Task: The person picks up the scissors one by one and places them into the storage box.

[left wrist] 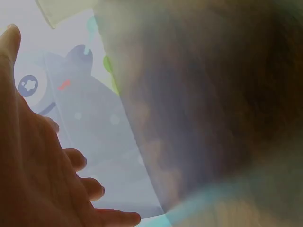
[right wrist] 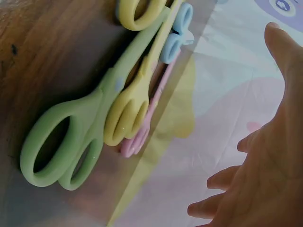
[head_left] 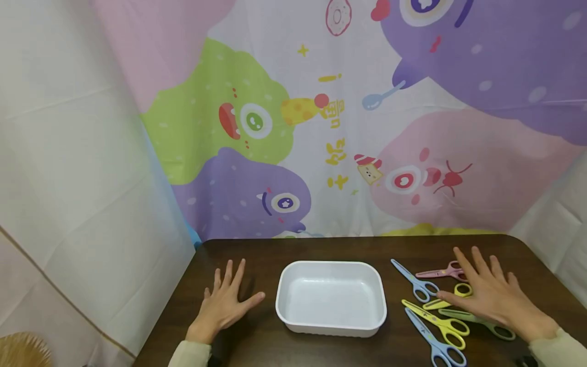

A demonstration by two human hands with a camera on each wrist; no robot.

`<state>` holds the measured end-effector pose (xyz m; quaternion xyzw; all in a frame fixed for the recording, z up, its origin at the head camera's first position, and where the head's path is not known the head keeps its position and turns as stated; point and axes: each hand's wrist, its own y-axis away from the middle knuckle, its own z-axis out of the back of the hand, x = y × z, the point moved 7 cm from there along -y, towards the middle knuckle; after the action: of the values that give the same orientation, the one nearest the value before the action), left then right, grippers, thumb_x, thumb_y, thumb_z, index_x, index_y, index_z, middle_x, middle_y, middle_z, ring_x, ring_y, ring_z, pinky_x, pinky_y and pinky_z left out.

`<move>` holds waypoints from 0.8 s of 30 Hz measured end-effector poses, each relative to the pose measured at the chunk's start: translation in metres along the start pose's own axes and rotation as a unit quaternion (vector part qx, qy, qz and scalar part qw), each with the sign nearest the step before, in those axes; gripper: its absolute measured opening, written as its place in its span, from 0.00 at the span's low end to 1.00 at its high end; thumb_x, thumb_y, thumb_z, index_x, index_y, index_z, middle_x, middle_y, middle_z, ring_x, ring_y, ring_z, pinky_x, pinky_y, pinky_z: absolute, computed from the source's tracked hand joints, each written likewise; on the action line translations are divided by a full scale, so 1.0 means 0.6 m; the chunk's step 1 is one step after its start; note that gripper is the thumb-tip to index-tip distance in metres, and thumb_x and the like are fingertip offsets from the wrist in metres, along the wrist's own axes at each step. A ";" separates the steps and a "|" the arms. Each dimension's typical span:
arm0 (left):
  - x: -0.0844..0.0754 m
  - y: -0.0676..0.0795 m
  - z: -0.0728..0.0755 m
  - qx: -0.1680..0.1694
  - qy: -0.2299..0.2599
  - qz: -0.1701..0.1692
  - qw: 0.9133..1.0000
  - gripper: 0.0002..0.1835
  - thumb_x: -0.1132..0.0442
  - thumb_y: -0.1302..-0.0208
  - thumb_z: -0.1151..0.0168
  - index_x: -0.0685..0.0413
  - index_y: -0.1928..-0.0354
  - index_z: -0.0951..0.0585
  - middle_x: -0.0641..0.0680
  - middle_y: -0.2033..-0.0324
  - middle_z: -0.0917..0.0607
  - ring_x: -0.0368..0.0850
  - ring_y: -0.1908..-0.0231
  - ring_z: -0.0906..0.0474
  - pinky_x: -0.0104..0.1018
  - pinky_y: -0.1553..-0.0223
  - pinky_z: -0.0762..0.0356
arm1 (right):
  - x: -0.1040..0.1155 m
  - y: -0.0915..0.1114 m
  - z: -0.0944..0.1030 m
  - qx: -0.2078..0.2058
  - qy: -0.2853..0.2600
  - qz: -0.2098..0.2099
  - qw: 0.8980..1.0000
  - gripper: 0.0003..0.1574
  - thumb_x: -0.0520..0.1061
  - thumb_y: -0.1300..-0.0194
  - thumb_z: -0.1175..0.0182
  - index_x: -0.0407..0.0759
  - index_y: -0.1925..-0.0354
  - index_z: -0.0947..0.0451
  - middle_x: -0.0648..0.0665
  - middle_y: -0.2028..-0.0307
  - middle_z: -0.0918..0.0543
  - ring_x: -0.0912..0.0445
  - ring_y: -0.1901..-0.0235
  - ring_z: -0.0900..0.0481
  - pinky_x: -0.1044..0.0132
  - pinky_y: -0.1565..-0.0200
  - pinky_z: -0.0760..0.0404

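Note:
A white rectangular basin (head_left: 330,329) sits at the middle of the dark table. To its left my left hand (head_left: 222,303) hovers with fingers spread, holding nothing. My right hand (head_left: 500,298) is spread over the scissors on the right, its palm empty. Below and beside it lie blue scissors (head_left: 414,279), pink scissors (head_left: 437,273), green scissors (head_left: 477,318) and yellow scissors (head_left: 433,317). A second yellow pair (head_left: 441,304) is partly hidden by the right hand. Nearest the front edge is another blue pair (head_left: 428,336). The right wrist view shows the green scissors (right wrist: 99,97) apart from the fingers.
The dark wooden table (head_left: 339,248) ends at a cartoon-printed cloth (head_left: 339,214) hanging behind it. White fabric (head_left: 91,153) hangs on the left. A straw-coloured bristly object (head_left: 25,350) shows at the lower left corner.

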<state>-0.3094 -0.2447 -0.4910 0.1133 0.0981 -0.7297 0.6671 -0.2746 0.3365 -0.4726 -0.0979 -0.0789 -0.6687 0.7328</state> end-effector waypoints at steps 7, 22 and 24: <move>-0.012 -0.001 0.002 -0.004 0.024 -0.001 1.000 0.56 0.19 0.38 0.52 0.32 0.17 0.62 0.58 0.18 0.59 0.71 0.21 0.64 0.82 0.34 0.53 | -0.005 0.001 0.010 -0.008 -0.006 -0.006 1.000 0.73 0.81 0.36 0.46 0.52 0.18 0.75 0.20 0.23 0.65 0.11 0.31 0.60 0.13 0.45 0.58; -0.042 -0.004 -0.002 -0.015 0.061 -0.010 0.998 0.52 0.21 0.36 0.51 0.38 0.17 0.50 0.61 0.23 0.37 0.75 0.24 0.48 0.80 0.33 0.50 | 0.001 0.012 0.010 -0.008 -0.014 -0.004 1.000 0.75 0.80 0.38 0.42 0.52 0.18 0.76 0.21 0.23 0.67 0.12 0.31 0.62 0.13 0.44 0.63; -0.047 -0.003 -0.002 -0.016 0.063 -0.014 0.998 0.52 0.22 0.36 0.51 0.39 0.18 0.48 0.61 0.25 0.33 0.72 0.26 0.40 0.78 0.36 0.42 | 0.002 0.012 0.010 -0.009 -0.010 -0.002 1.000 0.76 0.80 0.38 0.41 0.52 0.18 0.76 0.21 0.23 0.67 0.12 0.31 0.61 0.13 0.44 0.63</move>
<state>-0.3091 -0.2175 -0.4838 0.1471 0.1536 -0.7287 0.6510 -0.2671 0.3373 -0.4669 -0.1109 -0.0804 -0.6700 0.7297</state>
